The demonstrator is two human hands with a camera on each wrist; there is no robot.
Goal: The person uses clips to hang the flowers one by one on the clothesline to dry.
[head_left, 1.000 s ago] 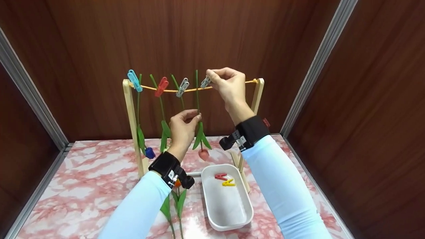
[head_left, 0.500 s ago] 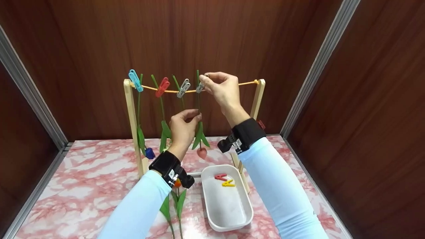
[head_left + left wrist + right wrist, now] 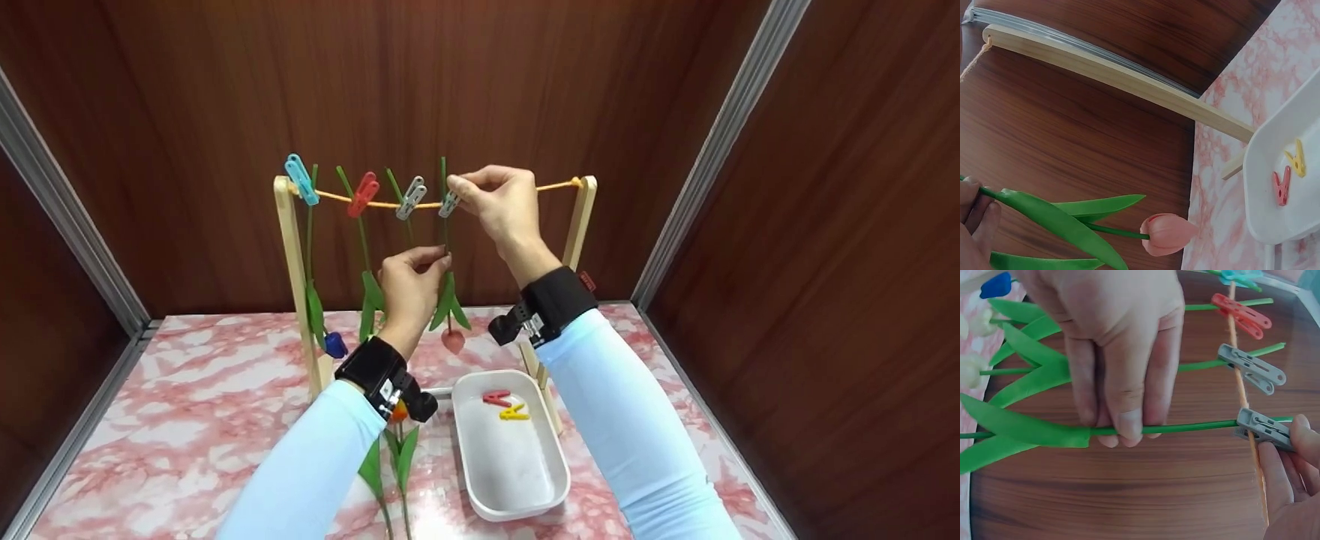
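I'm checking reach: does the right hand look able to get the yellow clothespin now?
Probably not yet: the right hand pinches a gray clothespin at the rope, though nothing covers the yellow clothespin.

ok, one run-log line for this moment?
left hand: pinches pink tulip by stem | right hand: pinches gray clothespin at stem and cord | white tray: red clothespin, yellow clothespin

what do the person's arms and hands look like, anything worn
The left hand and right hand are bare. Light blue sleeves cover both forearms. Each wrist has a wide black band with a small black camera; a red tag shows by the right band.
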